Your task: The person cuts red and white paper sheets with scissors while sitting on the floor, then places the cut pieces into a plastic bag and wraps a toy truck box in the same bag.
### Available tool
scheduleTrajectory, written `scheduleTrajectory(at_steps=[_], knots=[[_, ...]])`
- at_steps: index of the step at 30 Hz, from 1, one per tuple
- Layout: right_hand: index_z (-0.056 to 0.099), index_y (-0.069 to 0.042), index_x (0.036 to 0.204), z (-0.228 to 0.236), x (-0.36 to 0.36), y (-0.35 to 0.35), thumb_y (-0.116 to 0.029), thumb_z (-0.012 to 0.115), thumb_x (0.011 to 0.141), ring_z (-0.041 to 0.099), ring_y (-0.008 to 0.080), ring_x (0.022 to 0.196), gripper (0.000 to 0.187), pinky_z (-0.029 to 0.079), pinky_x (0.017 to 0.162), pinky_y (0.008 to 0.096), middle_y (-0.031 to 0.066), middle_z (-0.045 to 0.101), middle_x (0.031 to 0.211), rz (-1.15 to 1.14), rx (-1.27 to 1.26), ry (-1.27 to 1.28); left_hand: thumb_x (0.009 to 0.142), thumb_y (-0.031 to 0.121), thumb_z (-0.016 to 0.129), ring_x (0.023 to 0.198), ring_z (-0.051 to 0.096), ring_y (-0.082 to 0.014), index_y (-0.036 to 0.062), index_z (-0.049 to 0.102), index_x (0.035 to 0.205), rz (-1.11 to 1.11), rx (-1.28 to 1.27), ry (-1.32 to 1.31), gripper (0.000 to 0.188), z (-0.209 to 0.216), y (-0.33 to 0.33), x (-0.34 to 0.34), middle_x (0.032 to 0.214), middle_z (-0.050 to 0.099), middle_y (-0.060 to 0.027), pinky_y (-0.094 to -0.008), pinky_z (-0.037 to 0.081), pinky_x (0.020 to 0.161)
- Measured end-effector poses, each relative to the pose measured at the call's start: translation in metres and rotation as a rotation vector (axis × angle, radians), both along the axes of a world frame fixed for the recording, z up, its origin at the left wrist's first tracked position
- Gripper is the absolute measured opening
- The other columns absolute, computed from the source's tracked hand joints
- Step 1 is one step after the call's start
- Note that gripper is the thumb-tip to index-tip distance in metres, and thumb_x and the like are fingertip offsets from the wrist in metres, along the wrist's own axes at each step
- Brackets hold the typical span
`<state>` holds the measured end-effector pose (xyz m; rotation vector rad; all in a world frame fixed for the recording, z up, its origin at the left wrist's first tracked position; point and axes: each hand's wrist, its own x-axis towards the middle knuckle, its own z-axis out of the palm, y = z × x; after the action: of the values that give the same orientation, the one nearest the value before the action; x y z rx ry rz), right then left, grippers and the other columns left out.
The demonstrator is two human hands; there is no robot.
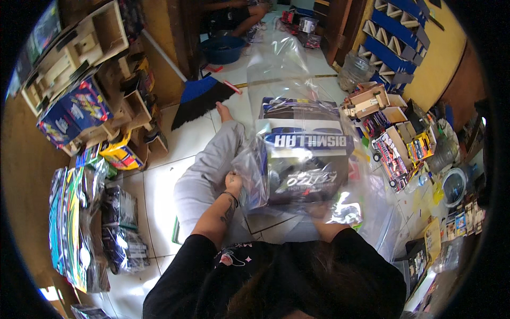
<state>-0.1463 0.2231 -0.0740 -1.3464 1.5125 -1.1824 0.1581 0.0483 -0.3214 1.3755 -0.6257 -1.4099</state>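
Note:
In front of me, between my legs, a large clear plastic bag [276, 61] surrounds a boxy dark toy truck body [308, 175] with a blue and white printed band. The bag's long loose end stretches away from me over the floor. My left hand [232, 182] is closed at the bag's left side, with its fingers on the plastic. My right hand [319, 211] is at the near right corner of the truck body, seen only through shiny plastic; glare and folds hide its fingers.
Wooden toy trucks [79, 58] are stacked at left, above wrapped ones [125, 250]. A broom [204, 95] lies beyond my left foot. More toy trucks [393, 154] and a clear jar [356, 72] stand at right. Another person [234, 16] sits by a blue basin [223, 50].

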Motion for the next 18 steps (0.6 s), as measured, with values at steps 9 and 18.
scheduleTrajectory(at_steps=[9,18], knots=[[0.056,-0.005,0.081,-0.010,-0.008,0.025,-0.020,0.057,0.077,0.053,0.0164,0.074,0.016,0.042,0.064,0.0305,0.0037,0.056,0.080,0.008,0.080,-0.021,0.088,0.035,0.034,0.117,0.040,-0.0271,-0.0032,0.040,0.122,-0.029,-0.164,-0.224,0.051,0.131,0.078,0.005,0.127,0.040,-0.0202,-0.0330,0.030,0.096],[0.055,-0.004,0.080,-0.025,0.050,-0.065,-0.021,0.057,0.077,0.053,0.0160,0.073,0.017,0.042,0.064,0.0302,0.0034,0.056,0.078,0.086,-0.009,-0.110,0.085,0.041,0.036,0.114,0.041,-0.0274,-0.0022,0.040,0.120,-0.142,-0.376,-0.276,0.056,0.198,0.117,-0.037,0.126,0.039,-0.0196,-0.0351,0.029,0.096]])
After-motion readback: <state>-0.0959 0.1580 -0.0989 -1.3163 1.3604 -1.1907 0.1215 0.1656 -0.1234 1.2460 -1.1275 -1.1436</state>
